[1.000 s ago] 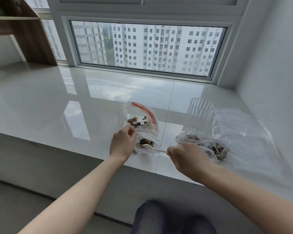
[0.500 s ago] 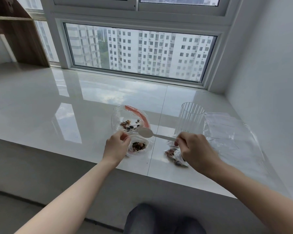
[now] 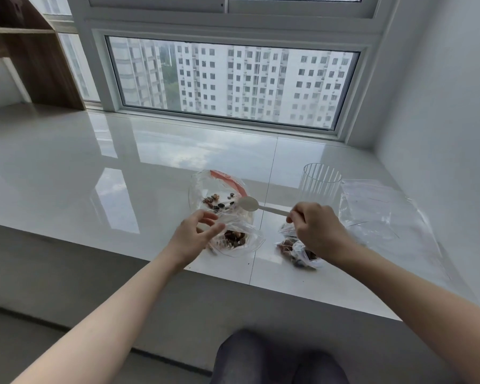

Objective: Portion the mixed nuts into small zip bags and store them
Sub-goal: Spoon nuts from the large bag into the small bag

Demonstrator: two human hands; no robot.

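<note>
1. Now the right hand [image 3: 315, 227] holds a white spoon [image 3: 257, 205] by the end of its handle. The spoon looks empty.
2. The spoon's long line runs from the hand out to the left and a bit away. Its bowl hangs over the near edge of the big bag [image 3: 218, 194].
3. The big bag lies open on the ledge [image 3: 94, 173] with a red strip on top. Only a few nuts [image 3: 218, 202] are left in it.
4. The left hand [image 3: 194, 235] is loose and open, with the fingers spread. It holds nothing. Its fingertips are right at the mouth of a small bag [image 3: 237, 239], but I cannot tell if they touch it.
5. That small bag sits just in front of the big bag and has nuts inside.
6. Another small bag [image 3: 298, 252] with nuts lies under the right hand, near the ledge's front edge.
7. A clear cup [image 3: 317, 187] stands behind the right hand. More flat bags [image 3: 380, 214] lie to the right.
8. I think the next scoop is easy, because the nuts lie just past the spoon's bowl. The left hand is the near one for holding the small bag open.
</note>
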